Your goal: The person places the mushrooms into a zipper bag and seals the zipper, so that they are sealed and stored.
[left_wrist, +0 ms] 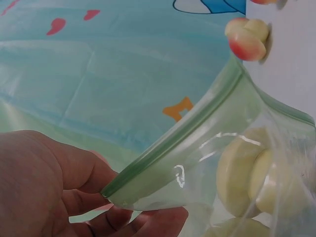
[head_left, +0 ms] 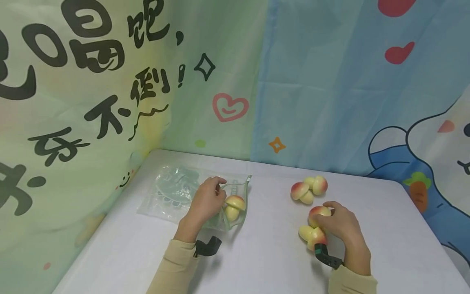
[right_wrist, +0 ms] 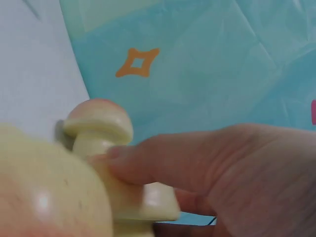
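Note:
A clear zip bag with a green edge [head_left: 176, 190] lies on the table, its mouth held apart toward the right. My left hand [head_left: 207, 200] pinches the bag's rim between thumb and fingers, as the left wrist view shows at the green zip [left_wrist: 163, 148]. Inside the bag, near its mouth, sits a toy mushroom [head_left: 234, 207] with a red and yellow cap; more than one pale shape shows through the plastic [left_wrist: 237, 175]. On the right, my right hand [head_left: 341, 222] grips a toy mushroom [head_left: 318, 214], thumb across it [right_wrist: 121, 192].
Beside the gripped one, nearer the front, lie more mushrooms [head_left: 312, 237]. Another group of mushrooms [head_left: 308, 191] lies farther back on the white table [head_left: 271, 245]. Printed cloth [head_left: 312, 102] hangs behind the table and along its left side.

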`<act>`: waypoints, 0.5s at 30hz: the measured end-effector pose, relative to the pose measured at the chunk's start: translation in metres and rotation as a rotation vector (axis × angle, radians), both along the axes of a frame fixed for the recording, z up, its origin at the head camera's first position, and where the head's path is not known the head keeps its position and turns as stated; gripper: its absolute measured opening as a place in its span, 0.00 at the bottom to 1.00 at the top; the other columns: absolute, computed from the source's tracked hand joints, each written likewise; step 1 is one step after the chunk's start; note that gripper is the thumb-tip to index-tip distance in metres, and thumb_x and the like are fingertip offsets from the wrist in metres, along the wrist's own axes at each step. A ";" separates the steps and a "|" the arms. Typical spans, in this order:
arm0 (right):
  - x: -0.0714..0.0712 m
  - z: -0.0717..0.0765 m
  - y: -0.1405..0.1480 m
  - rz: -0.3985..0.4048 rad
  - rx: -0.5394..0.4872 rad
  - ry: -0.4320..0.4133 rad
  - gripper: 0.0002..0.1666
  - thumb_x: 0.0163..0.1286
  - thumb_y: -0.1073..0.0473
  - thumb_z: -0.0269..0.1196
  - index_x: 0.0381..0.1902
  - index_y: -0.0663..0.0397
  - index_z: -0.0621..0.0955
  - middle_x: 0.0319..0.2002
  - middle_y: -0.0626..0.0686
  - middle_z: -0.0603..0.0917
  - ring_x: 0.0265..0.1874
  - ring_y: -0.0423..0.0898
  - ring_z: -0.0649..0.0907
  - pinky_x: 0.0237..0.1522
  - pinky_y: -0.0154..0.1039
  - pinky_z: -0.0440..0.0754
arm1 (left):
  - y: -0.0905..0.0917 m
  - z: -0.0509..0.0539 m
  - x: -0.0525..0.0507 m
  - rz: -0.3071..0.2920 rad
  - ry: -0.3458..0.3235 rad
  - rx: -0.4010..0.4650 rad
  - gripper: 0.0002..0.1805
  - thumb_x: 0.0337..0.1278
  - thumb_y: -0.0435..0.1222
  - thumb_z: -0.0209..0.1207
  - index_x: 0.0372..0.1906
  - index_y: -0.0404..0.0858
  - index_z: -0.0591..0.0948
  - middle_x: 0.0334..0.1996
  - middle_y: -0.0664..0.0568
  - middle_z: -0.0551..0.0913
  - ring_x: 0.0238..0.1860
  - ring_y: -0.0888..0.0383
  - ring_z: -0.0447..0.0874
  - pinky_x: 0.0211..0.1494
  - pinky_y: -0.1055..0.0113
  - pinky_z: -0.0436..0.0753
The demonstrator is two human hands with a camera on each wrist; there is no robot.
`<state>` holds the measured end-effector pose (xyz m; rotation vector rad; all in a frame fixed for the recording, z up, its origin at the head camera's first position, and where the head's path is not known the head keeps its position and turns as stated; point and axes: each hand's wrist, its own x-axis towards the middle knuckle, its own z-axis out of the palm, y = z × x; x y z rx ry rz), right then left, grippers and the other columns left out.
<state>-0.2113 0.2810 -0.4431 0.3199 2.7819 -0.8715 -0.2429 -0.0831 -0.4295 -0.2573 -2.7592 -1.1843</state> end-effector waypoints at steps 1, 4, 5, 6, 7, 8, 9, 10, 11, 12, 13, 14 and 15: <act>0.000 0.001 -0.001 -0.014 -0.008 0.016 0.46 0.62 0.40 0.62 0.67 0.66 0.65 0.58 0.73 0.73 0.52 0.65 0.75 0.52 0.61 0.73 | 0.000 0.000 0.000 0.000 0.003 0.001 0.16 0.59 0.30 0.55 0.52 0.34 0.80 0.30 0.51 0.73 0.29 0.57 0.71 0.30 0.65 0.73; 0.001 0.005 -0.004 -0.041 -0.052 0.090 0.45 0.65 0.40 0.60 0.69 0.65 0.63 0.61 0.73 0.71 0.56 0.66 0.72 0.56 0.62 0.71 | 0.001 0.001 0.000 0.000 -0.001 0.003 0.16 0.59 0.30 0.55 0.52 0.34 0.80 0.30 0.51 0.73 0.29 0.57 0.71 0.30 0.65 0.73; 0.001 0.006 -0.006 -0.046 -0.074 0.118 0.46 0.66 0.40 0.60 0.70 0.65 0.62 0.62 0.72 0.70 0.58 0.66 0.72 0.57 0.62 0.70 | 0.001 0.001 0.000 0.000 -0.003 0.005 0.17 0.59 0.30 0.55 0.53 0.34 0.80 0.30 0.51 0.73 0.29 0.57 0.71 0.30 0.65 0.73; 0.000 0.007 -0.009 -0.048 -0.095 0.146 0.46 0.67 0.39 0.59 0.70 0.64 0.61 0.63 0.72 0.69 0.59 0.66 0.71 0.58 0.62 0.70 | 0.001 0.001 0.000 0.000 -0.006 0.005 0.17 0.59 0.30 0.55 0.53 0.34 0.80 0.30 0.51 0.73 0.30 0.57 0.71 0.30 0.65 0.73; 0.000 0.008 -0.013 -0.050 -0.120 0.172 0.46 0.67 0.39 0.59 0.71 0.64 0.61 0.64 0.71 0.68 0.61 0.65 0.70 0.59 0.62 0.69 | 0.001 0.001 0.000 0.000 -0.009 0.005 0.17 0.59 0.30 0.55 0.53 0.34 0.80 0.30 0.51 0.73 0.30 0.57 0.71 0.30 0.65 0.73; -0.001 0.009 -0.017 -0.051 -0.142 0.195 0.46 0.68 0.39 0.59 0.71 0.63 0.61 0.65 0.70 0.69 0.61 0.65 0.69 0.60 0.62 0.69 | 0.001 0.001 0.000 0.000 -0.012 0.007 0.17 0.59 0.30 0.55 0.53 0.35 0.80 0.30 0.51 0.73 0.30 0.57 0.71 0.31 0.65 0.73; -0.002 0.010 -0.022 -0.055 -0.161 0.217 0.46 0.68 0.39 0.59 0.71 0.62 0.61 0.64 0.69 0.69 0.61 0.64 0.69 0.60 0.61 0.69 | 0.001 0.001 0.000 -0.001 -0.014 0.008 0.17 0.59 0.30 0.55 0.53 0.35 0.80 0.30 0.51 0.73 0.30 0.57 0.72 0.31 0.65 0.73; -0.003 0.011 -0.028 -0.060 -0.178 0.235 0.45 0.67 0.39 0.59 0.72 0.61 0.62 0.64 0.68 0.70 0.61 0.63 0.70 0.59 0.60 0.69 | 0.002 0.001 0.000 -0.002 -0.013 0.008 0.17 0.59 0.30 0.55 0.53 0.34 0.80 0.30 0.51 0.73 0.30 0.57 0.71 0.31 0.65 0.73; -0.004 0.011 -0.035 -0.061 -0.190 0.252 0.45 0.67 0.38 0.59 0.72 0.60 0.62 0.64 0.67 0.70 0.60 0.62 0.70 0.59 0.59 0.70 | 0.002 0.000 0.000 -0.002 -0.013 0.008 0.17 0.59 0.30 0.55 0.53 0.34 0.80 0.30 0.51 0.73 0.30 0.57 0.72 0.31 0.65 0.73; -0.006 0.010 -0.041 -0.063 -0.202 0.270 0.43 0.67 0.39 0.59 0.71 0.58 0.63 0.64 0.65 0.71 0.59 0.61 0.71 0.57 0.58 0.71 | 0.002 0.000 0.000 -0.001 -0.014 0.011 0.17 0.59 0.30 0.55 0.53 0.34 0.80 0.30 0.51 0.73 0.30 0.57 0.72 0.31 0.65 0.73; -0.007 0.009 -0.049 -0.061 -0.211 0.291 0.42 0.67 0.40 0.60 0.70 0.56 0.65 0.63 0.64 0.73 0.58 0.60 0.72 0.56 0.57 0.72 | 0.002 0.000 0.000 0.000 -0.015 0.013 0.17 0.59 0.30 0.55 0.53 0.34 0.80 0.31 0.51 0.73 0.30 0.57 0.72 0.30 0.65 0.74; -0.009 0.008 -0.056 -0.053 -0.219 0.317 0.40 0.67 0.41 0.61 0.69 0.56 0.66 0.62 0.63 0.74 0.56 0.60 0.74 0.54 0.56 0.72 | 0.002 0.000 0.000 0.001 -0.015 0.014 0.17 0.59 0.30 0.55 0.53 0.34 0.80 0.31 0.51 0.73 0.30 0.57 0.72 0.30 0.65 0.74; -0.010 0.006 -0.064 -0.045 -0.227 0.339 0.38 0.66 0.42 0.62 0.68 0.55 0.67 0.61 0.63 0.75 0.56 0.59 0.75 0.54 0.55 0.72 | 0.002 0.000 0.000 0.001 -0.016 0.015 0.17 0.59 0.30 0.55 0.54 0.34 0.80 0.31 0.51 0.73 0.30 0.57 0.72 0.30 0.65 0.74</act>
